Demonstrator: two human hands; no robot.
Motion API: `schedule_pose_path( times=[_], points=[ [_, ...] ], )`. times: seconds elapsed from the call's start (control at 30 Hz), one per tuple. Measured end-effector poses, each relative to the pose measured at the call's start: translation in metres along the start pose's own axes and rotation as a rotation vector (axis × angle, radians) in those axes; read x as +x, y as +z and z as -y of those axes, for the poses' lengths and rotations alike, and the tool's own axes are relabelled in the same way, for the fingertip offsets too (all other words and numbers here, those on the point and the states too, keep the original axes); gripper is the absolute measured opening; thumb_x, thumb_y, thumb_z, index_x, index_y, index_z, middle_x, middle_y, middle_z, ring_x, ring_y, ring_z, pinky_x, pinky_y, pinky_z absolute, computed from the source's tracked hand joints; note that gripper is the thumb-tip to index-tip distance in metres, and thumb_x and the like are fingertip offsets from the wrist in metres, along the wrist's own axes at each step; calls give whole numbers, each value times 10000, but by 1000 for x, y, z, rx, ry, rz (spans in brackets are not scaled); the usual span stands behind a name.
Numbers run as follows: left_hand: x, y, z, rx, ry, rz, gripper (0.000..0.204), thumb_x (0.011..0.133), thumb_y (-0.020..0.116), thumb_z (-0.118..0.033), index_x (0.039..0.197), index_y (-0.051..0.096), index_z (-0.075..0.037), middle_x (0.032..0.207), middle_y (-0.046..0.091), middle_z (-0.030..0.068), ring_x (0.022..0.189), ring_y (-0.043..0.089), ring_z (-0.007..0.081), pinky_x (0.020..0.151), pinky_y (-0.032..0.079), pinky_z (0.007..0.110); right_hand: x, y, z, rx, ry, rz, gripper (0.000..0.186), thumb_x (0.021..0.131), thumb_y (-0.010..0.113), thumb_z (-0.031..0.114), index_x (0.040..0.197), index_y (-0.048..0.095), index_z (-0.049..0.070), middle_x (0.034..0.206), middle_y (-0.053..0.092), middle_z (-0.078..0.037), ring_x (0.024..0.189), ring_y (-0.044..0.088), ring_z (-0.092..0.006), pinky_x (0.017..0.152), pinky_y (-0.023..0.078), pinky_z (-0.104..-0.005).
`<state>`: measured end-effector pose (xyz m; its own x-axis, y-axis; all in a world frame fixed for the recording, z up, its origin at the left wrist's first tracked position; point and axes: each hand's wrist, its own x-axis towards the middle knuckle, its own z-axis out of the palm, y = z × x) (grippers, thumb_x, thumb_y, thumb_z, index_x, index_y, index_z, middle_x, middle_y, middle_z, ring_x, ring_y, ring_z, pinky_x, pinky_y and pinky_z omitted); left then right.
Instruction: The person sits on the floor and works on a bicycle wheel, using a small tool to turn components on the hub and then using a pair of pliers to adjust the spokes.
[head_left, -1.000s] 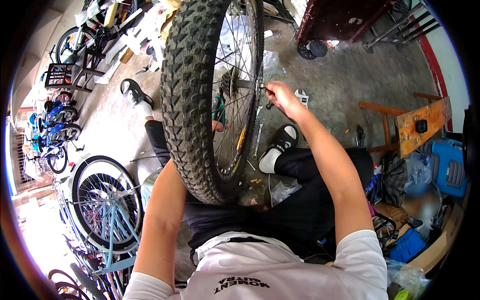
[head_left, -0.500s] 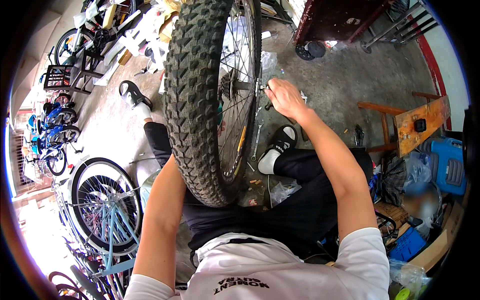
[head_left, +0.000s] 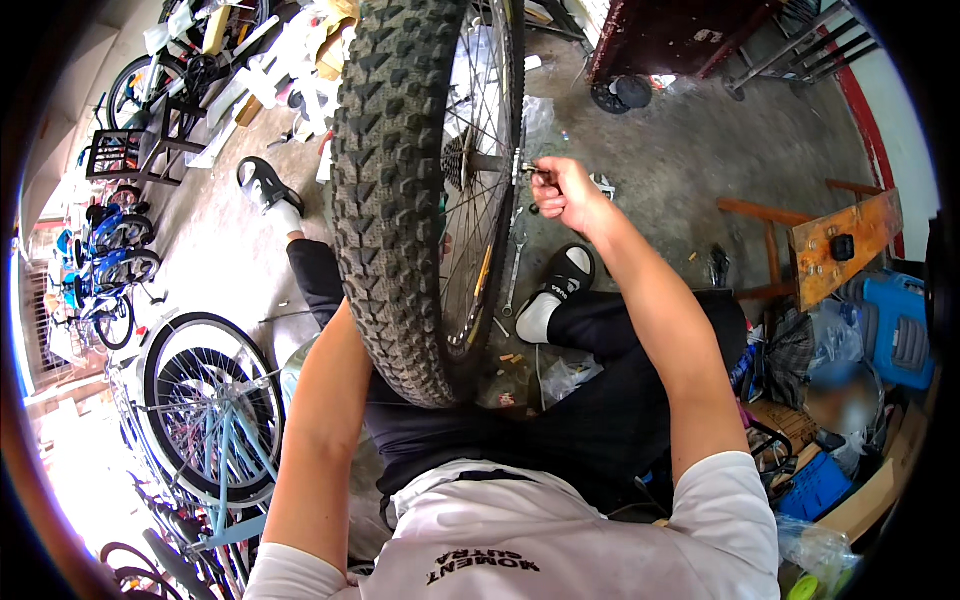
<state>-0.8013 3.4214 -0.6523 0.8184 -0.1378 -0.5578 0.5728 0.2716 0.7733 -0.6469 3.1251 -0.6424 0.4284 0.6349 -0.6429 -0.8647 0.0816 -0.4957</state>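
Note:
A bicycle wheel [head_left: 390,200] with a thick knobby tyre stands upright in front of me, between my legs. Through its spokes I can see a sprocket cassette [head_left: 454,165] on the hub. Beside the axle's right end, my right hand [head_left: 570,195] is closed, thumb and finger pinching a small metal part [head_left: 530,168] there. The tyre covers most of my left hand [head_left: 446,243]; only a bit of skin shows between the spokes, so its grip is hidden. Below my right hand, a wrench [head_left: 516,265] lies on the floor by my right foot.
A wooden stool [head_left: 845,250] and a blue case [head_left: 895,330] stand at the right. At the left rests a light blue bicycle [head_left: 215,420], with several more bicycles behind it. White packaging scraps [head_left: 285,75] litter the floor at the far left, near a black metal stand [head_left: 150,150].
My right hand has turned at the axle end, its fingers curling further in. The wheel has shifted very slightly; the left arm stays nearly the same.

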Motion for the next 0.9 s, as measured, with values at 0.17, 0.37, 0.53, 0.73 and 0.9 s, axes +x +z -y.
schedule_pose_path(
  times=[0.17,0.37,0.53,0.73,0.9],
  points=[
    [-9,21,-23,324,-59,-40,598,713,601,-95,1286,489,39,1035,628,115,997,633,242,865,449,341,1,-3,-22,146,-32,-52,461,972,481,520,738,534,126,553,390,41,426,266,-89,427,214,-276],
    [1,-2,-40,578,-205,-40,538,687,557,-28,1219,521,37,1078,629,105,1057,591,226,917,418,305,48,-70,-142,-378,-149,-518,354,940,606,376,782,625,60,651,598,-30,523,549,-128,463,404,-296],
    [4,-5,-52,532,-228,-12,587,668,584,-14,1254,551,-30,1131,646,57,1124,586,210,944,420,309,88,-63,-179,-1108,-17,-783,309,853,660,339,941,706,47,1006,713,-197,1017,658,-409,848,533,-480],
    [-5,26,-86,560,-333,-113,551,672,623,-19,1221,570,-24,1110,612,65,1097,564,178,880,433,291,125,-53,-163,-1146,15,-897,373,863,699,360,988,654,11,1049,698,-225,911,698,-399,794,557,-510],
    [3,-4,-62,579,-178,-16,474,796,637,-89,1256,531,-48,1081,660,66,970,597,176,832,485,321,140,-60,-174,-1219,-30,-942,404,848,735,336,1027,606,-3,1073,672,-214,907,697,-410,777,561,-506]
  ],
)
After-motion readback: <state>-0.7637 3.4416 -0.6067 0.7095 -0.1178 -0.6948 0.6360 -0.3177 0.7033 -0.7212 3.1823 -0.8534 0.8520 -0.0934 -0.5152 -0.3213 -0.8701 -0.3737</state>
